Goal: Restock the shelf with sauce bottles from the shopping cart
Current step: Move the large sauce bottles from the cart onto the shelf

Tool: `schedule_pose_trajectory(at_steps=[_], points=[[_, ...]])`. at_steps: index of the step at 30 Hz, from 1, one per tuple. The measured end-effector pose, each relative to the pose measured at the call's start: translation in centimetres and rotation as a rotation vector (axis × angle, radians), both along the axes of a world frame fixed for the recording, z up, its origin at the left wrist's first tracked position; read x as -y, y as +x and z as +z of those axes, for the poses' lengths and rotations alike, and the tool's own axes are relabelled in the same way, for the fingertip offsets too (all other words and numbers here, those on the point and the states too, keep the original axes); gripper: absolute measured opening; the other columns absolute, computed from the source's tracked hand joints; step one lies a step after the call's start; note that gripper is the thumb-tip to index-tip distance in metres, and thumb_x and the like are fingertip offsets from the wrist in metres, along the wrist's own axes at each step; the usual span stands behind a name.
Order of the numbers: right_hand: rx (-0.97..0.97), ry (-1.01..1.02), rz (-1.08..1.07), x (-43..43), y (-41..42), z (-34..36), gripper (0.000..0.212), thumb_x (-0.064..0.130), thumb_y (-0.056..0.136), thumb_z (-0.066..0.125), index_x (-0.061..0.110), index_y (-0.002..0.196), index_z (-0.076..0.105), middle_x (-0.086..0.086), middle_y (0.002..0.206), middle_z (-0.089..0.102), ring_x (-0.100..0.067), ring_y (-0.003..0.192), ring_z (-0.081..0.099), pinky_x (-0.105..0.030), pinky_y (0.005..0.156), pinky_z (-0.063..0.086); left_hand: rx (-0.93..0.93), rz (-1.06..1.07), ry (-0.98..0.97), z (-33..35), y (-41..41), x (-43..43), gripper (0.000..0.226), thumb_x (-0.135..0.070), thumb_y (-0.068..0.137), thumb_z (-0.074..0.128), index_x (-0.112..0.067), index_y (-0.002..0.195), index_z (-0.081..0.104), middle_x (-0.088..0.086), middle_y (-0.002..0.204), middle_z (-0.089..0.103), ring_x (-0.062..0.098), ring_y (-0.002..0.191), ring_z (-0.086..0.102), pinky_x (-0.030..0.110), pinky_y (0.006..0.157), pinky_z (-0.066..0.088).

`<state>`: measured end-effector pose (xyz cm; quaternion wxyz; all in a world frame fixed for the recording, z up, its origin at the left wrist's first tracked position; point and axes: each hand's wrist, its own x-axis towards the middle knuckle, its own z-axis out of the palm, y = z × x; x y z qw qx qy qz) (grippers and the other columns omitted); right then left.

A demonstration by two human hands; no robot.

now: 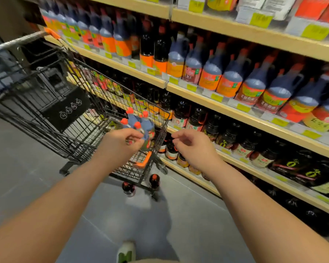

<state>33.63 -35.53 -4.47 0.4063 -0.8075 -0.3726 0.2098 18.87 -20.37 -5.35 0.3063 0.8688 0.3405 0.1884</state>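
Several blue-shouldered sauce bottles (141,124) with red caps stand together in the near end of the black wire shopping cart (103,76). My left hand (122,143) reaches over the cart's end, and its fingers are closed on the handle of the nearest bottle. My right hand (194,147) hovers just right of the cart with fingers loosely apart and nothing in it. It is in front of the lower shelf rows. The wooden shelf (198,95) to the right holds rows of similar blue-topped bottles (232,80) with orange and red labels.
Two dark bottles (128,187) with red caps stand low under the cart's near end. Lower shelf boards carry dark glass bottles (245,147). The cart stands close against the shelving. Grey floor (27,177) stretches to the left. My shoe (126,251) shows at the bottom.
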Motion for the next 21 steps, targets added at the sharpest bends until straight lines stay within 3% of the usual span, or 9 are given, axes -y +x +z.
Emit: schedule_pose_trajectory(at_steps=[2,3,4,6,8,10,14,18,21], points=[[0.006,-0.003,0.002,-3.5,-0.9,-0.1,0.015,0.016,0.094,0.056,0.020,0.103,0.067,-0.011,0.096,0.069,-0.021,0.079,0.061,-0.024,0.063,0.050,-0.012,-0.005,0.006,0.1,-1.3,-3.4,0.014,-0.017,0.083,0.071,-0.015,0.096,0.074,-0.007,0.079,0.065,-0.001,0.069,0.057,0.005,0.070,0.045],[0.015,0.000,-0.008,-5.5,-1.6,-0.2,0.016,0.016,0.094,0.056,0.019,0.105,0.067,-0.010,0.098,0.069,-0.021,0.084,0.061,-0.016,0.063,0.047,-0.029,-0.001,0.004,0.1,-2.2,-5.5,0.014,-0.018,0.083,0.071,-0.016,0.097,0.073,-0.008,0.078,0.065,-0.005,0.070,0.056,0.001,0.067,0.041],[0.025,0.004,-0.022,-7.0,-1.9,-0.2,0.017,0.016,0.094,0.056,0.018,0.107,0.068,-0.009,0.098,0.069,-0.021,0.085,0.061,-0.008,0.059,0.041,-0.037,-0.003,0.002,0.0,-2.6,-6.9,0.014,-0.019,0.084,0.070,-0.017,0.097,0.073,-0.009,0.078,0.065,-0.006,0.070,0.055,0.001,0.068,0.041],[0.014,0.016,-0.053,-9.8,-2.4,-0.4,0.017,0.016,0.094,0.057,0.017,0.107,0.067,-0.011,0.098,0.069,-0.022,0.082,0.060,-0.005,0.055,0.038,-0.060,-0.020,-0.016,-0.2,-3.3,-9.7,0.014,-0.021,0.085,0.069,-0.018,0.098,0.073,-0.009,0.080,0.066,-0.001,0.072,0.058,0.013,0.077,0.049],[-0.010,0.019,-0.052,-11.6,-2.7,-1.0,0.015,0.015,0.094,0.057,0.018,0.105,0.067,-0.014,0.097,0.068,-0.024,0.079,0.059,-0.011,0.055,0.039,-0.093,-0.035,-0.043,-0.5,-3.6,-11.5,0.014,-0.023,0.086,0.068,-0.019,0.099,0.073,-0.008,0.084,0.068,0.005,0.077,0.060,0.024,0.082,0.051],[-0.036,0.013,-0.038,-13.2,-2.9,-1.6,0.013,0.014,0.094,0.057,0.022,0.100,0.065,-0.015,0.091,0.066,-0.019,0.073,0.055,-0.024,0.062,0.044,-0.114,-0.043,-0.063,-1.1,-3.5,-13.3,0.016,-0.026,0.086,0.068,-0.020,0.099,0.073,-0.009,0.086,0.069,0.005,0.080,0.061,0.025,0.083,0.052],[-0.051,-0.003,-0.053,-15.9,-1.9,-2.5,0.028,0.013,0.094,0.057,0.038,0.083,0.059,-0.018,0.093,0.066,-0.019,0.074,0.054,-0.040,0.069,0.052,-0.139,-0.062,-0.074,-2.7,-2.0,-16.5,0.014,-0.029,0.087,0.066,-0.024,0.098,0.071,-0.013,0.084,0.066,-0.006,0.075,0.056,0.010,0.068,0.043],[-0.091,-0.040,-0.060,-19.3,1.1,-4.5,0.014,0.012,0.094,0.056,0.023,0.094,0.065,-0.014,0.094,0.068,-0.016,0.073,0.056,-0.020,0.060,0.045,-0.196,-0.064,-0.080,-3.7,0.8,-19.6,0.015,-0.033,0.087,0.065,-0.026,0.100,0.070,-0.009,0.089,0.068,0.008,0.080,0.060,0.022,0.071,0.042],[-0.090,-0.077,-0.061,-21.9,3.6,-5.6,0.015,0.012,0.094,0.055,0.017,0.103,0.066,-0.007,0.090,0.065,-0.015,0.075,0.057,-0.009,0.054,0.041,-0.212,-0.087,-0.072,-4.2,2.8,-22.0,0.015,-0.031,0.088,0.065,-0.024,0.100,0.071,-0.008,0.083,0.067,-0.001,0.070,0.054,0.017,0.063,0.040]])
